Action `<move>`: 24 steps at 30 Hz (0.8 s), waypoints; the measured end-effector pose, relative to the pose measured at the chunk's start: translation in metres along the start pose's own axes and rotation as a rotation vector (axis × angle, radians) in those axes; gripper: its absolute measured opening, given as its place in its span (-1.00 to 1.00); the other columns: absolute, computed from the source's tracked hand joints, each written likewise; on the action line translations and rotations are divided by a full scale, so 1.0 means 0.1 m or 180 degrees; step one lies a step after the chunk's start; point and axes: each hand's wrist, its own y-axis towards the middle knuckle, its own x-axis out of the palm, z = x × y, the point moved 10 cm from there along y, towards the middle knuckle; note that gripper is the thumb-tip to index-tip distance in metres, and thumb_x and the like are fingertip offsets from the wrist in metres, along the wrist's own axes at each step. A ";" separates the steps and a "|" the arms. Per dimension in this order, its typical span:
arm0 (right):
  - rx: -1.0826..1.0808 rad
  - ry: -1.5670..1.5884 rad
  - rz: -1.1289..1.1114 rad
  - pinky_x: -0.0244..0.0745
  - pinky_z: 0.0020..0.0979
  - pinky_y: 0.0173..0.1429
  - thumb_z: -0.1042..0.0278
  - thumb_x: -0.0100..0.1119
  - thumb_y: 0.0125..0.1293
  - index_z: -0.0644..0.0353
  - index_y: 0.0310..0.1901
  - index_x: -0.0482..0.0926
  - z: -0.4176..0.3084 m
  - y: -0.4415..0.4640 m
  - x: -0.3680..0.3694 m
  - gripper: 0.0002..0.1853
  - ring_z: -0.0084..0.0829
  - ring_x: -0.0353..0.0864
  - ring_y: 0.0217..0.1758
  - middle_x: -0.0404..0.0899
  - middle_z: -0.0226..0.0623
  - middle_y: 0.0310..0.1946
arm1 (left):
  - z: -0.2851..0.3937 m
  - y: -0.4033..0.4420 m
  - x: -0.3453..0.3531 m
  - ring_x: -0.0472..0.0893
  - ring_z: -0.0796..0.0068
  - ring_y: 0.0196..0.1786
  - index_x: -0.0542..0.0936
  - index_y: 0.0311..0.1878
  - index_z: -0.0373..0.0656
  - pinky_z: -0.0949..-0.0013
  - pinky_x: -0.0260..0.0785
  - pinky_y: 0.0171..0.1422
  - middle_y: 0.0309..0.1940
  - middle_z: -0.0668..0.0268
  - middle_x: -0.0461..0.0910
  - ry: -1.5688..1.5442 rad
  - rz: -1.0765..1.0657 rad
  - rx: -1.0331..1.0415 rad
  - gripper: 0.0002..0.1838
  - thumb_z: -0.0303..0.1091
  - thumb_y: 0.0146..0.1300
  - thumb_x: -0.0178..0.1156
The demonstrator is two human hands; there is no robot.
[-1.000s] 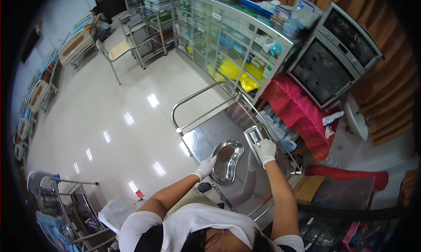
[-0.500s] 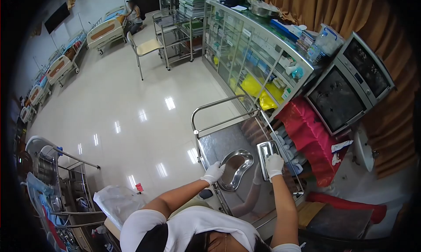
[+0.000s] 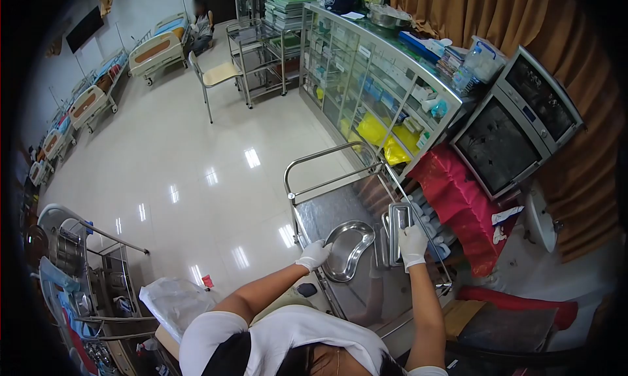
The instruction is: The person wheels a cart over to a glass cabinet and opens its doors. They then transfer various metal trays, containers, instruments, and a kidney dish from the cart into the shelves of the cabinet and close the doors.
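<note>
A shiny steel kidney dish [image 3: 339, 266] rests on the metal trolley top [image 3: 322, 211]. My left hand [image 3: 314, 254], in a white glove, pinches the dish's left rim; some fingertips are hidden. To the right, my gloved right hand [image 3: 413, 245] is closed around the right side of a narrow rectangular steel instrument tray [image 3: 395, 227]. The tray looks tilted and raised off the trolley. Beside its left edge shows another long metallic strip; whether that is a second part or a reflection I cannot tell.
Rails [image 3: 327, 155] edge the trolley. Beyond it stands a glass cabinet [image 3: 366, 68] of supplies. On the right are a red cloth [image 3: 451, 206] and a grey two-door appliance [image 3: 504, 144]. A second trolley [image 3: 104, 258] is at left. Beds, a chair [image 3: 219, 73] and another person [image 3: 204, 28] are farther back.
My right hand has shifted the rectangular tray slightly right and tilted it up, and a strip now shows at its left. The kidney dish and my left hand sit slightly further left.
</note>
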 end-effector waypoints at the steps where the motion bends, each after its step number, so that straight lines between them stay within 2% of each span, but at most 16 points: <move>1: 0.0048 0.0049 0.0064 0.36 -0.15 -0.37 0.07 0.15 0.11 0.25 -0.55 0.62 -0.03 0.00 -0.08 -0.64 -0.06 0.48 -0.49 0.50 -0.11 -0.54 | -0.03 0.01 0.00 0.58 -0.02 -0.10 0.53 0.03 -0.29 0.20 0.40 0.01 -0.16 -0.02 0.61 -0.0002 -0.0012 -0.0013 -0.51 -0.04 0.30 -0.08; 8: 0.0002 0.0703 0.0331 0.33 -0.18 -0.41 0.14 0.19 0.13 0.30 -0.59 0.54 -0.40 -0.03 -0.61 -0.65 -0.07 0.43 -0.53 0.46 -0.12 -0.59 | 0.04 -0.06 -0.15 0.60 0.06 -0.05 0.49 0.08 -0.31 0.25 0.41 0.03 -0.08 -0.03 0.59 0.0186 -0.0134 -0.0058 -0.46 -0.01 0.31 -0.07; 12: -0.0236 0.1058 0.0509 0.32 -0.21 -0.42 0.19 0.18 0.15 0.30 -0.60 0.52 -0.73 -0.08 -0.87 -0.67 -0.09 0.41 -0.55 0.45 -0.14 -0.60 | 0.19 -0.08 -0.45 0.58 0.21 -0.04 0.44 0.17 -0.23 0.25 0.41 0.07 0.00 0.11 0.56 -0.0781 0.0855 0.0917 -0.39 0.12 0.31 -0.05; 13: -0.0318 0.1216 0.0412 0.32 -0.22 -0.42 0.20 0.18 0.15 0.30 -0.59 0.53 -0.83 -0.08 -0.87 -0.68 -0.10 0.40 -0.55 0.44 -0.14 -0.60 | 0.20 -0.10 -0.47 0.58 0.21 -0.04 0.44 0.17 -0.23 0.25 0.41 0.07 0.00 0.11 0.56 -0.0780 0.0862 0.0908 -0.39 0.12 0.31 -0.05; 17: -0.0503 0.1593 0.0191 0.29 -0.25 -0.41 0.23 0.17 0.18 0.31 -0.57 0.53 -1.46 -0.19 -1.15 -0.69 -0.13 0.38 -0.56 0.44 -0.17 -0.61 | 0.50 -0.29 -0.14 0.54 0.26 0.05 0.36 0.26 -0.14 0.26 0.37 0.16 0.09 0.17 0.51 -0.3427 -0.0557 0.0342 -0.26 0.30 0.26 -0.07; 19: -0.0495 0.2261 0.0117 0.28 -0.26 -0.41 0.19 0.17 0.19 0.32 -0.55 0.53 -1.64 -0.30 -0.88 -0.67 -0.15 0.37 -0.56 0.44 -0.18 -0.61 | 0.55 -0.46 -0.05 0.51 0.24 0.09 0.33 0.28 -0.14 0.25 0.33 0.20 0.12 0.16 0.47 -0.3579 -0.0759 0.0139 -0.21 0.34 0.23 -0.07; 22: 0.0040 0.2753 -0.0742 0.32 -0.29 -0.37 0.17 0.15 0.23 0.34 -0.52 0.52 -1.91 -0.46 -0.69 -0.65 -0.20 0.39 -0.53 0.45 -0.19 -0.59 | 0.47 -0.66 0.07 0.43 0.20 0.20 0.25 0.34 -0.13 0.20 0.23 0.31 0.22 0.12 0.38 -0.4033 -0.1091 -0.0472 -0.07 0.46 0.13 -0.05; 24: 0.0028 0.2732 -0.0588 0.34 -0.29 -0.36 0.17 0.14 0.23 0.33 -0.51 0.53 -1.97 -0.54 -0.59 -0.65 -0.18 0.41 -0.52 0.46 -0.18 -0.57 | 0.42 -0.69 0.07 0.43 0.20 0.20 0.24 0.35 -0.12 0.17 0.22 0.32 0.22 0.13 0.38 -0.4051 -0.1153 -0.0465 -0.07 0.46 0.12 -0.05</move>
